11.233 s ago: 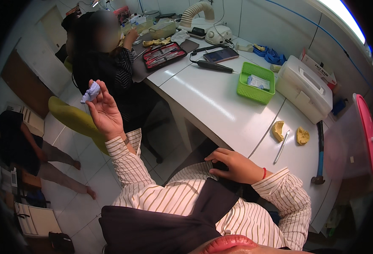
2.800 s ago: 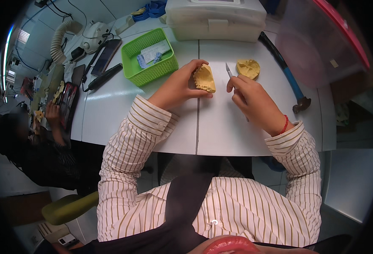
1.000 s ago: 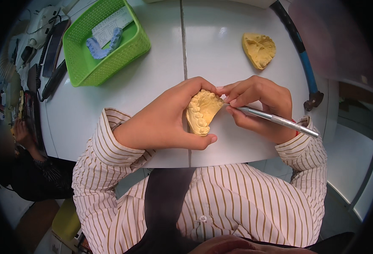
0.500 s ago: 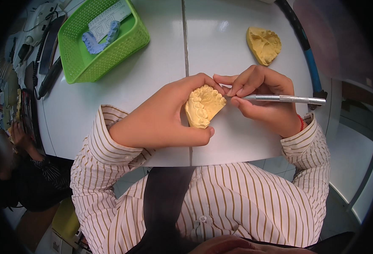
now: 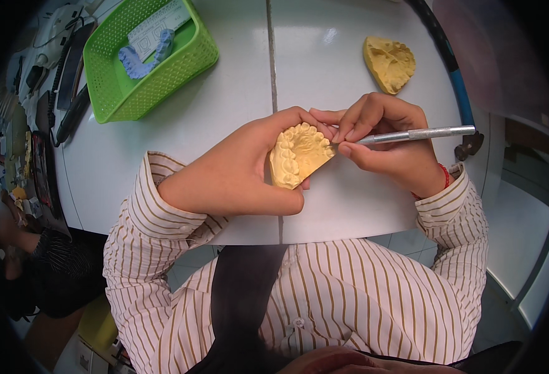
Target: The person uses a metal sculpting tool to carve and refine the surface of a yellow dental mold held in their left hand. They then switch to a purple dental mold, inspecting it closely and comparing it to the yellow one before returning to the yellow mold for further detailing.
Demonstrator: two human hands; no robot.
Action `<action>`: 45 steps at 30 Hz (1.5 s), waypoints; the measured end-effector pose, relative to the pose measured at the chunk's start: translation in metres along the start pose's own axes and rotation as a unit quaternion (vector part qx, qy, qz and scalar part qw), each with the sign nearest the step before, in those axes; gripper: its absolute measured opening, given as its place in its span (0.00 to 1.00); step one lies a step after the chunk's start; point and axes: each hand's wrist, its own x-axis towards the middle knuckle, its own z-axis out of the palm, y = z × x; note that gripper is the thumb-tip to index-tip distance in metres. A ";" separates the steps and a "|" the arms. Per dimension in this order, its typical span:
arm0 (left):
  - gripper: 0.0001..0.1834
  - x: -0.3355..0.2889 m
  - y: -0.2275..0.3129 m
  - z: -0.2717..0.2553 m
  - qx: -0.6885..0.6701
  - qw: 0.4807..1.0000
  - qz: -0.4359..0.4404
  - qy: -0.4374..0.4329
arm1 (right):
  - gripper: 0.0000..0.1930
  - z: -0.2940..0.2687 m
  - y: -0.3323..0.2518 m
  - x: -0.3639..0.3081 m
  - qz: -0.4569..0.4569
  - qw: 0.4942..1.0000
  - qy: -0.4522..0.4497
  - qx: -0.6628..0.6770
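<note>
A yellow plaster dental model (image 5: 300, 154) with a curved row of teeth rests in my left hand (image 5: 237, 165). The thumb lies along its near side and the fingers wrap its far side. My right hand (image 5: 390, 134) grips a slim silver metal craft knife (image 5: 421, 134) like a pen. Its handle points out to the right, and its tip meets the right edge of the model close to my left fingertips. The tip itself is too small to make out clearly.
A second yellow dental model (image 5: 390, 64) lies on the white table (image 5: 237, 81) at the far right. At the far left, a green basket (image 5: 149, 100) holds a blue dental impression (image 5: 138, 64) and a paper slip. A black and blue hose (image 5: 458, 93) runs along the right. Another person (image 5: 56, 262) sits at left.
My left hand has turned the dental model slightly, showing more of its inner face. The knife's handle end has tipped a little away from me. The other person at left has shifted.
</note>
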 end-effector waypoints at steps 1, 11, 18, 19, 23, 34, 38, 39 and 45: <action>0.36 0.000 0.000 0.000 0.002 1.000 -0.002 -0.001 | 0.05 0.000 0.001 0.000 -0.004 1.000 0.001 0.004; 0.36 0.001 0.000 -0.001 -0.060 0.998 0.006 -0.015 | 0.06 0.000 0.001 0.000 0.004 1.000 0.003 0.013; 0.36 0.001 -0.003 -0.001 -0.063 0.998 0.006 -0.022 | 0.06 0.001 0.000 -0.001 0.013 1.000 0.011 0.010; 0.36 0.001 -0.003 -0.001 -0.066 0.998 0.006 -0.020 | 0.06 0.002 -0.001 -0.001 0.015 1.000 0.012 0.012; 0.36 0.000 0.000 0.001 -0.053 0.998 -0.003 -0.015 | 0.07 0.001 -0.001 -0.001 0.027 0.999 0.016 0.006; 0.36 0.000 -0.002 0.001 -0.036 0.999 0.011 -0.016 | 0.05 -0.001 -0.004 -0.001 -0.002 1.000 0.000 -0.017; 0.36 -0.001 -0.001 0.001 -0.032 0.999 0.011 -0.016 | 0.10 0.002 -0.005 0.000 -0.005 1.000 0.003 -0.022; 0.36 -0.001 -0.002 0.001 -0.033 0.999 0.014 -0.016 | 0.10 0.003 -0.005 0.000 -0.004 1.000 0.003 -0.023; 0.37 -0.001 -0.003 0.001 -0.040 0.999 0.018 -0.015 | 0.10 0.002 -0.003 0.001 -0.018 1.000 -0.008 -0.016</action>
